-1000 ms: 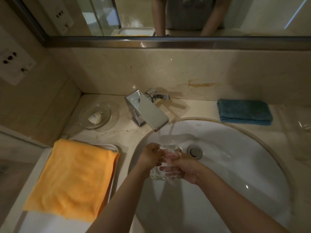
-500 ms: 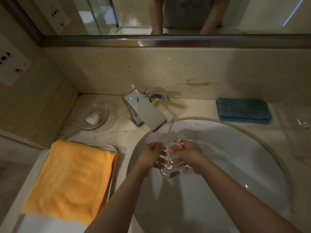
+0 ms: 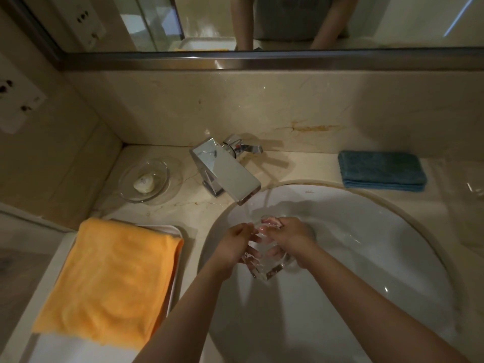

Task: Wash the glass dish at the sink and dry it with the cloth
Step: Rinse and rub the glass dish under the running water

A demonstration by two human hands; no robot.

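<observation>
A clear glass dish (image 3: 264, 267) is held over the white sink basin (image 3: 366, 258), under a thin stream of water from the chrome tap (image 3: 227, 174). My left hand (image 3: 235, 247) grips the dish from the left, fingers curled under it. My right hand (image 3: 290, 237) holds its far right side, with fingers over the rim and partly inside. A folded blue cloth (image 3: 381, 170) lies on the counter at the back right. An orange cloth (image 3: 110, 279) lies on a white tray (image 3: 170, 229) to the left of the basin.
A round glass soap dish (image 3: 131, 189) with a small soap bar sits on the marble counter left of the tap. A mirror runs along the back wall. A wall socket (image 3: 15, 106) is on the left. A clear glass object (image 3: 471, 189) stands at the right edge.
Both hands have carried the dish from beside the drain back under the tap stream, turning it as they rub it. The view has shifted slightly.
</observation>
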